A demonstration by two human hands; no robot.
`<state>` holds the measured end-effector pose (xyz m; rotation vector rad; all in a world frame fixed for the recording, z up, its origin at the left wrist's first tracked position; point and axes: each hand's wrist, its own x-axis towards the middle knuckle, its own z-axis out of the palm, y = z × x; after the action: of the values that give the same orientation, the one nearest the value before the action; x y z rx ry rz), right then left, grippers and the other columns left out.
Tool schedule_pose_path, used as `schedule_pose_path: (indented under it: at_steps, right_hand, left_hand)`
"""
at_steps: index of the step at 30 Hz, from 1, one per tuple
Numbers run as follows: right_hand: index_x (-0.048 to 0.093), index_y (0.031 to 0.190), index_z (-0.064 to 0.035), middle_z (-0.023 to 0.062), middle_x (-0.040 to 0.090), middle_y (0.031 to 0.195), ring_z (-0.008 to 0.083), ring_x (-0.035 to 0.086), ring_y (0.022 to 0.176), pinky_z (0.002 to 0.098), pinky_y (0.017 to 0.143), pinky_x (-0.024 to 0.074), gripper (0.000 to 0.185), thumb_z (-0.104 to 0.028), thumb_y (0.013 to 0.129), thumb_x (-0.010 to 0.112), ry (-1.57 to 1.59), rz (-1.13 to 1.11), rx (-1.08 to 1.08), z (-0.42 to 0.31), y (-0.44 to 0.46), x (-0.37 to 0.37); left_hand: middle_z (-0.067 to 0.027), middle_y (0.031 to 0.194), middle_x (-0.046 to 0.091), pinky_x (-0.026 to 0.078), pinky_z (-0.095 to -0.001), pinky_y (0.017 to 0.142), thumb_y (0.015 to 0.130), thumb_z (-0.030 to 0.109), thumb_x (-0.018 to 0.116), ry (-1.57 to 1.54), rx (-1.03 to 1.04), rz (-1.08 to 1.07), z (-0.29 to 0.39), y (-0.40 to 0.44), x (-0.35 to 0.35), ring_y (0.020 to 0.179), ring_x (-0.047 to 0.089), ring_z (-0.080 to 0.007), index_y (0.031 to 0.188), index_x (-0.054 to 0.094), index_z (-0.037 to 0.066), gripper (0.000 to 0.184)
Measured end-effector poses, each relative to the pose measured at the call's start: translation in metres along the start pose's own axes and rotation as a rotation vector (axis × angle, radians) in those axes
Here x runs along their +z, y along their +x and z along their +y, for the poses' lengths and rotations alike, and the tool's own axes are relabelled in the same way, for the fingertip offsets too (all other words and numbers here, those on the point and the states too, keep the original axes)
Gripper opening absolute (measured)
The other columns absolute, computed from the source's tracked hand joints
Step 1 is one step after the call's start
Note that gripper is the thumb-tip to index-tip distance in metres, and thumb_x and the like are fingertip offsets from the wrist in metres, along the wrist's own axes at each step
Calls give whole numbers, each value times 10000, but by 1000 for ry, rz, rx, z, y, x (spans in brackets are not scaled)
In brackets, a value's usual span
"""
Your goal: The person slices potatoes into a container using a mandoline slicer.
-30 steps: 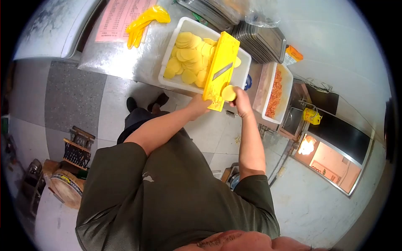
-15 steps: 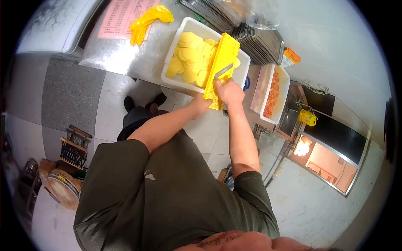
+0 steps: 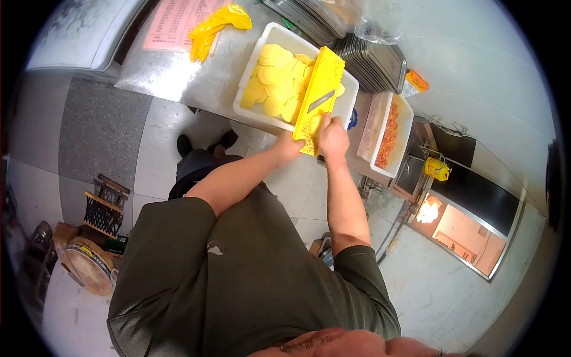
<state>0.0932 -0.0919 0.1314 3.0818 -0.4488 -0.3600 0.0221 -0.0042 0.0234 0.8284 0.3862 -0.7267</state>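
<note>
Over the white tub point(image 3: 347, 102): a yellow slicer point(image 3: 326, 79) is lying slantwise, the tub apparently bearing its far end.
Left hand point(image 3: 288, 147): is gripping the slicer's near end, seemingly bracing it.
Right hand point(image 3: 333, 139): is holding a round yellow piece point(image 3: 315, 124) against the slicer, short of the blade point(image 3: 321, 101).
Yellow slices point(image 3: 276, 77): are lying heaped in the tub.
</note>
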Motion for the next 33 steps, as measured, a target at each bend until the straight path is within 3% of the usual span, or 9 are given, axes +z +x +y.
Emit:
schedule_pose_path:
  at_steps: [2,5,6,9,14,16,17,25,33]
  right_hand:
    - [608,1134,-34,296,681,980,479,640,978,521,861,497,524,-498,992,412,151,64,69,18,7,2]
    - [603,1123,-36,292,687,942,478,650,934,533,840,499,491,-476,991,432,149,102,-43,23,0,-1]
    - [579,1103,-49,253,705,916,439,676,882,517,790,516,447,-462,989,451,61,104,-110,22,-1,4]
    - [566,1050,-53,240,706,872,429,682,827,519,771,517,413,-446,992,451,-52,57,-179,11,-5,18]
    - [549,983,-44,211,694,766,400,680,678,499,662,538,370,-405,991,467,-85,170,-240,16,-1,35]
    - [547,969,-43,203,691,742,397,675,645,493,633,540,353,-389,989,477,-88,181,-252,17,-1,38]
    - [545,962,-46,201,691,738,396,674,641,492,629,540,342,-381,986,483,-77,189,-260,16,-4,39]
    - [539,951,-63,174,693,722,387,667,615,485,594,539,298,-359,978,512,-75,212,-274,16,-1,45]
    - [539,961,-44,207,698,790,408,680,702,494,671,539,359,-399,985,492,-23,167,-249,5,-16,26]
  left_hand:
    - [-97,1251,610,531,-415,957,948,86,579,-11,5,7,-4,3,0,1114,622,-210,1316,492,28,383]
    - [-95,1244,614,533,-415,954,944,92,585,-47,16,28,-2,0,2,1106,626,-210,1293,515,20,364]
    - [-95,1240,614,540,-407,944,941,95,591,-27,22,33,-6,2,1,1102,626,-209,1286,520,15,362]
    - [-95,1229,613,560,-381,910,934,106,607,37,16,33,-9,7,-2,1089,627,-206,1273,527,3,363]
    - [-98,1236,595,582,-342,865,925,138,641,68,-38,74,-10,10,-2,1073,624,-198,1292,512,0,413]
    - [-137,1157,626,583,-346,770,899,158,663,43,19,132,-14,11,2,1004,648,-223,1256,519,-45,435]
    - [-157,1118,641,583,-348,722,886,168,673,28,46,164,-17,10,3,970,661,-235,1238,523,-68,449]
    - [-166,1145,623,582,-335,735,886,198,681,33,0,161,-6,5,5,960,653,-239,1187,548,-91,438]
    - [-172,1078,649,576,-340,706,878,201,671,78,49,164,-23,16,0,896,670,-246,1143,571,-94,409]
